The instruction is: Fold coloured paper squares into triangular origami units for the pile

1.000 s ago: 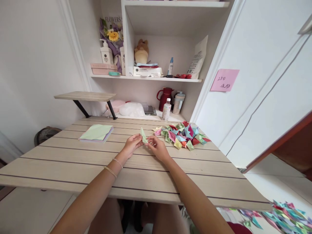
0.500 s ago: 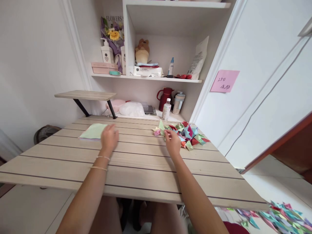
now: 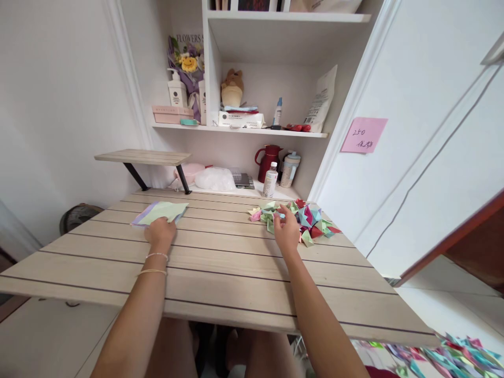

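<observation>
On the left of the table lies a small stack of coloured paper [image 3: 144, 214], with purple showing along its left side. Its light green top sheet [image 3: 170, 210] is skewed to the right. My left hand [image 3: 160, 232] pinches the near edge of that sheet; the fingertips are partly hidden. At the right, my right hand [image 3: 286, 229] hovers at the left part of a heap of folded paper pieces [image 3: 311, 216]. Its thumb and forefinger are apart, and a light blue bit shows behind them. Green, red, blue and pink pieces make up the heap.
Behind the heap stand a clear bottle [image 3: 270, 181], a red jug [image 3: 269, 161] and a patterned tumbler [image 3: 290, 169]. A raised wooden shelf [image 3: 144, 156] on black legs is at the back left. More folded pieces [image 3: 464, 357] lie low at the right.
My left hand has moved left onto the paper stack, and the green sheet has slid right. My right hand has let go of a green folded piece at the heap and shifted slightly right.
</observation>
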Demonstrator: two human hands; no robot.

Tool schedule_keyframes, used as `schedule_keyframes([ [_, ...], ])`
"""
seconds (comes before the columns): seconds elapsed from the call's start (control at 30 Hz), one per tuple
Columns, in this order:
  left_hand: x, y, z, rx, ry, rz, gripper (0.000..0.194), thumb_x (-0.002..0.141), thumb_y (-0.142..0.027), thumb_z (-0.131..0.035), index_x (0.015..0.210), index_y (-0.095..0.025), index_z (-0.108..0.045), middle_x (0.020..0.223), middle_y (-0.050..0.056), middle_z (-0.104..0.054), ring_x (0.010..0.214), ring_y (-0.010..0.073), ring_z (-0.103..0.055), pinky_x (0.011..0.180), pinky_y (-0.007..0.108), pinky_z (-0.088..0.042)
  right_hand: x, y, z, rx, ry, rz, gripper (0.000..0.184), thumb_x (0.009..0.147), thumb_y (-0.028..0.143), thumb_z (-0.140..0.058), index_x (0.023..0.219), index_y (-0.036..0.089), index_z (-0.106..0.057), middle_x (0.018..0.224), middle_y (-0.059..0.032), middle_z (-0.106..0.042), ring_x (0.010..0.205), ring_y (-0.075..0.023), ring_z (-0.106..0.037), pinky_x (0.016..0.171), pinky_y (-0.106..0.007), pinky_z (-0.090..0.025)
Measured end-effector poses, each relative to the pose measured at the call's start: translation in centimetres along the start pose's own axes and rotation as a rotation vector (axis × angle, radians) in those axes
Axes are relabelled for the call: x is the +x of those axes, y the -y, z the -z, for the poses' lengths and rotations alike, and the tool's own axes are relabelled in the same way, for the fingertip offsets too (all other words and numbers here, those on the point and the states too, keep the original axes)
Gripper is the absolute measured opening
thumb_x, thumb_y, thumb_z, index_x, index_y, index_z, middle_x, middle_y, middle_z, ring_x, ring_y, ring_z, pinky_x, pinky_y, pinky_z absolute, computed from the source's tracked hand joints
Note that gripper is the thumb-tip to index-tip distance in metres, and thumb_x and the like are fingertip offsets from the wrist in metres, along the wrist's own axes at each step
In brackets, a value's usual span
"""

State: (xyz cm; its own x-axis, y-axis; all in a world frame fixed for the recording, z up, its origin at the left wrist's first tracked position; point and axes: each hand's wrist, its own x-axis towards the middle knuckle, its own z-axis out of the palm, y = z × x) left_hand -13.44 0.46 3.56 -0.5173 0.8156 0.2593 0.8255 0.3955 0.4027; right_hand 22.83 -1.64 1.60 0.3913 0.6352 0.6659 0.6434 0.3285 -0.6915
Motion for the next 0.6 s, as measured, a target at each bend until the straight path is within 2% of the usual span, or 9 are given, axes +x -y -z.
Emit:
schedule_keyframes([
  [0.17, -0.2, -0.3, -0.1, -0.171, -0.16, -0.085, 0.026, 0.078, -0.031, -0.048, 0.068, -0.012, -0.063, 0.067, 0.015, -0.061, 0.076, 0.0285, -0.057, 0.061, 0.034, -0.038, -1.2, 1.2, -0.8, 0.026, 0.113, 0.02, 0.04, 0.08, 0.033, -0.042, 0.116, 0.017, -0.051, 0.099, -0.0092, -0.06, 0.067, -0.0165, -0.054, 0.064, -0.031, -0.043],
  [0.23, -0.8, -1.3, -0.3, -0.344, -0.221, -0.162, 0.025, 0.079, -0.029, -0.047, 0.071, -0.011, -0.062, 0.064, 0.011, -0.06, 0.075, 0.0258, -0.056, 0.06, 0.031, -0.038, -1.7, 1.6, -1.3, 0.072, 0.183, -0.011, 0.042, 0.079, 0.033, -0.044, 0.117, 0.017, -0.05, 0.093, -0.0081, -0.062, 0.065, -0.0162, -0.054, 0.062, -0.03, -0.043],
  [0.3, -1.7, -2.9, -0.5, -0.616, -0.193, -0.253, 0.024, 0.077, -0.032, -0.051, 0.074, -0.011, -0.062, 0.065, 0.008, -0.061, 0.075, 0.0227, -0.056, 0.061, 0.028, -0.039, -2.3, 2.1, -1.7, 0.148, 0.333, -0.038, 0.049, 0.077, 0.034, -0.049, 0.123, 0.017, -0.044, 0.083, -0.0051, -0.062, 0.06, -0.0153, -0.054, 0.059, -0.029, -0.043],
  [0.37, -2.9, -4.8, -0.9, -1.026, 0.015, -0.281, 0.028, 0.076, -0.036, -0.053, 0.087, -0.011, -0.061, 0.068, 0.006, -0.063, 0.073, 0.0185, -0.058, 0.06, 0.024, -0.042, -2.8, 2.4, -2.2, 0.237, 0.517, -0.057, 0.06, 0.073, 0.036, -0.055, 0.128, 0.018, -0.038, 0.078, -0.0022, -0.062, 0.057, -0.0141, -0.054, 0.059, -0.029, -0.044],
  [0.43, -4.3, -6.5, -1.5, -1.345, 0.304, -0.255, 0.037, 0.075, -0.04, -0.054, 0.099, -0.012, -0.058, 0.075, 0.006, -0.066, 0.067, 0.0159, -0.06, 0.057, 0.024, -0.044, -3.1, 2.6, -2.5, 0.292, 0.604, -0.088, 0.065, 0.068, 0.039, -0.061, 0.126, 0.019, -0.041, 0.085, -0.0036, -0.063, 0.062, -0.0145, -0.055, 0.064, -0.03, -0.045],
  [0.5, -5.5, -7.5, -2.1, -1.476, 0.498, -0.188, 0.04, 0.071, -0.041, -0.06, 0.099, -0.013, -0.058, 0.076, 0.006, -0.067, 0.06, 0.0147, -0.06, 0.053, 0.024, -0.046, -3.1, 2.7, -2.5, 0.335, 0.589, -0.125, 0.063, 0.063, 0.042, -0.066, 0.119, 0.02, -0.049, 0.1, -0.0066, -0.06, 0.078, -0.0176, -0.056, 0.074, -0.033, -0.045],
  [0.6, -6.5, -8.0, -2.8, -1.507, 0.641, -0.142, 0.041, 0.065, -0.038, -0.067, 0.096, -0.012, -0.061, 0.077, 0.008, -0.068, 0.061, 0.0158, -0.061, 0.054, 0.025, -0.047, -2.8, 2.8, -2.5, 0.522, 0.589, -0.211, 0.053, 0.063, 0.044, -0.066, 0.11, 0.02, -0.056, 0.112, -0.0069, -0.057, 0.096, -0.0212, -0.053, 0.083, -0.035, -0.043],
])
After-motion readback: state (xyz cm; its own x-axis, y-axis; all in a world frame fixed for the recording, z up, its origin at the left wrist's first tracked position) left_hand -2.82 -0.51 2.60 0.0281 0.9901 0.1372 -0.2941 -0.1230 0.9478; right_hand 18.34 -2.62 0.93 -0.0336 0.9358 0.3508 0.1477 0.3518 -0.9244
